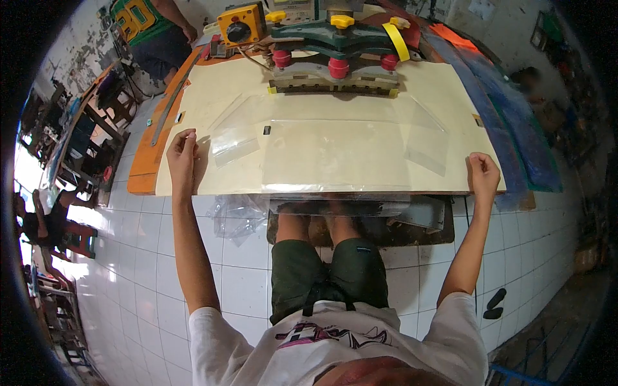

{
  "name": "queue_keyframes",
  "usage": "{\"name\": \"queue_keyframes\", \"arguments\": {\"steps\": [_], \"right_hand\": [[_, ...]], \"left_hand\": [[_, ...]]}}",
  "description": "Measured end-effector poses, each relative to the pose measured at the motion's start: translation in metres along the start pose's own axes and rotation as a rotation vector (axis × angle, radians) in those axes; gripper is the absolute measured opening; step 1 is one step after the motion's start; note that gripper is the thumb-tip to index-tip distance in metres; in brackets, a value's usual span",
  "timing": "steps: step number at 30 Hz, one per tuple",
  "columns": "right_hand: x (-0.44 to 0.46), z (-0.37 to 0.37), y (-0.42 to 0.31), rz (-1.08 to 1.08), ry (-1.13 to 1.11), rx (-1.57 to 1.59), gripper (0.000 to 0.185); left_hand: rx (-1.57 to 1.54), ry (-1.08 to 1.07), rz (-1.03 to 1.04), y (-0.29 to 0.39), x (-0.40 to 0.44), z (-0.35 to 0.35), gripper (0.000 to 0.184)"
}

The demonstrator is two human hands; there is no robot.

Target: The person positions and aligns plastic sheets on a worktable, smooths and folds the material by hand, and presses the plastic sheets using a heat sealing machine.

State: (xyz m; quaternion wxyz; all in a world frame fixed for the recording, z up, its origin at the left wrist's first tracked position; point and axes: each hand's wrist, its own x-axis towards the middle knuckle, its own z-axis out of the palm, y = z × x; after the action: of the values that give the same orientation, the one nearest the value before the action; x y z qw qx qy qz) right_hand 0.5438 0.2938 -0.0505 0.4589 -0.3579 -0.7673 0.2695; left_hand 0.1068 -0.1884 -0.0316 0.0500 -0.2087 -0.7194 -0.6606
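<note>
Head view: left hand (182,154), nine o'clock, and right hand (484,174), three, curled, seemingly empty; placing the plastic (335,154) likely called for straightening.

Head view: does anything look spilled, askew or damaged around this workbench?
Crumpled clear plastic shows below the front edge of the workbench, left of the person's legs, odd beside the flat clear sheet on top. The upper-left wall has patchy paint. No visible spill.
</note>
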Motion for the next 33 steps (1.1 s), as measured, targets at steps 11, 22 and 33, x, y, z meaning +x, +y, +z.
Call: {"name": "queue_keyframes", "arguments": {"steps": [11,22,33], "right_hand": [[0.087,0.115,-0.056,0.067,-0.344,-0.276,0.070],[0.070,0.132,-0.097,-0.093,-0.421,-0.500,0.034],[-0.052,0.057,-0.189,-0.855,-0.057,-0.296,0.012]], "left_hand": [[0.025,-0.001,-0.004,0.004,-0.007,0.001,0.025],[0.030,-0.019,-0.011,-0.007,-0.001,0.001,0.025],[0.302,-0.072,0.673,0.050,-0.040,0.066,0.025]]}}
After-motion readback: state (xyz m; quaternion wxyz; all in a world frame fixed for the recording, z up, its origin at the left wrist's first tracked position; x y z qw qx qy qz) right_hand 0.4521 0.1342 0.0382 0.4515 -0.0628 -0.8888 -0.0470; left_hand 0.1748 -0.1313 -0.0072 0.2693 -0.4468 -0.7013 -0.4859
